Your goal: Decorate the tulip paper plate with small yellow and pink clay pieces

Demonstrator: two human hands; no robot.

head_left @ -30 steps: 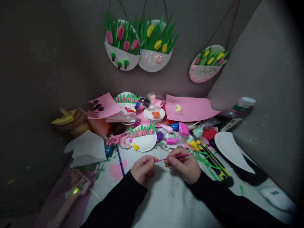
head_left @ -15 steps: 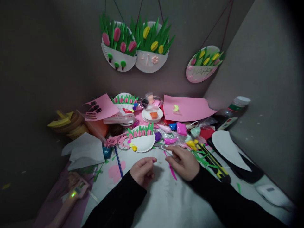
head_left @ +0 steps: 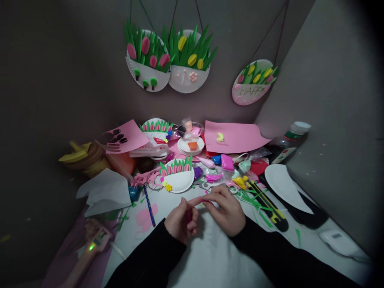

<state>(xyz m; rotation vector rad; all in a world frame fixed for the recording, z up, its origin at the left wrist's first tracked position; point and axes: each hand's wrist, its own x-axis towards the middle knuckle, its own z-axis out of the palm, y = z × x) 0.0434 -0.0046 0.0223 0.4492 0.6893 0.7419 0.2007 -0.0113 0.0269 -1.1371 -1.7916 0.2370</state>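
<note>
My left hand [head_left: 181, 221] is over the middle of the white table cover, index finger stretched out and the other fingers curled around a bit of magenta modelling clay [head_left: 189, 216]. My right hand [head_left: 227, 211] meets that index fingertip, thumb and finger pinched on a tiny magenta piece that is mostly hidden. Just beyond them lies a white half paper plate [head_left: 181, 182] with pink paper tulips, green paper grass and small clay flowers. Scissors [head_left: 207, 185] lie past my right hand, their blades partly covered by it.
Clay packets [head_left: 227, 163] and pink paper sheets [head_left: 237, 136] crowd the back. A yellow-black utility knife [head_left: 270, 206] and a bottle [head_left: 292, 140] are on the right. A blue pencil [head_left: 149, 206] and a glue gun [head_left: 97, 240] lie left. Decorated plates [head_left: 190, 82] hang on the wall.
My right hand has moved left and down to my left hand, and their fingertips now meet. The left index finger has straightened. A magenta strip-shaped tool below the scissors is now mostly hidden.
</note>
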